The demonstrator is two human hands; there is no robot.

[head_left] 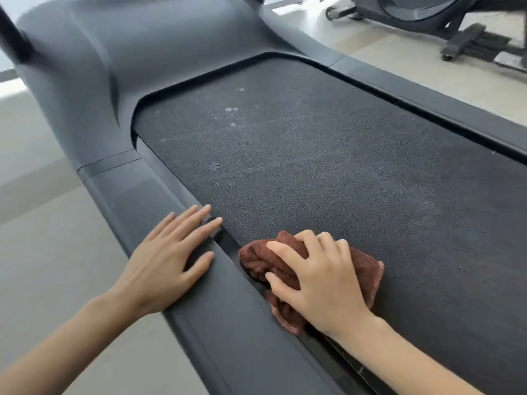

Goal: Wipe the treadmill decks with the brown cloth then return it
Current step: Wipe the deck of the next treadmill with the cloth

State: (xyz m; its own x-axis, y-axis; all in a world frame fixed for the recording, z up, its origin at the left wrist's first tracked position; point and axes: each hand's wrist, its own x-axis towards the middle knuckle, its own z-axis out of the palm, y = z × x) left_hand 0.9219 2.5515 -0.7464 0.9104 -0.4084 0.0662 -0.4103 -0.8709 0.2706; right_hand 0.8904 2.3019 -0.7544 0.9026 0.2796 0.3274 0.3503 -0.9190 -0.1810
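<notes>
One treadmill deck (328, 155) fills most of the view, its dark textured belt marked by a few pale smudges toward the front. A grey side rail (228, 323) runs along the belt's left edge, and the moulded grey hood (128, 52) rises at the head of the belt. A second exercise machine (445, 21) stands on the pale floor (42, 252) at upper right, well apart.

Two bare hands are in view. The left hand (168, 258) lies flat on the side rail, fingers spread, holding nothing. The right hand (319, 280) presses down on the one brown cloth (256, 258), fingers curled over its bunched top. The cloth lies under that palm, at the belt's left edge beside the rail, with folds showing on every side of the hand.
</notes>
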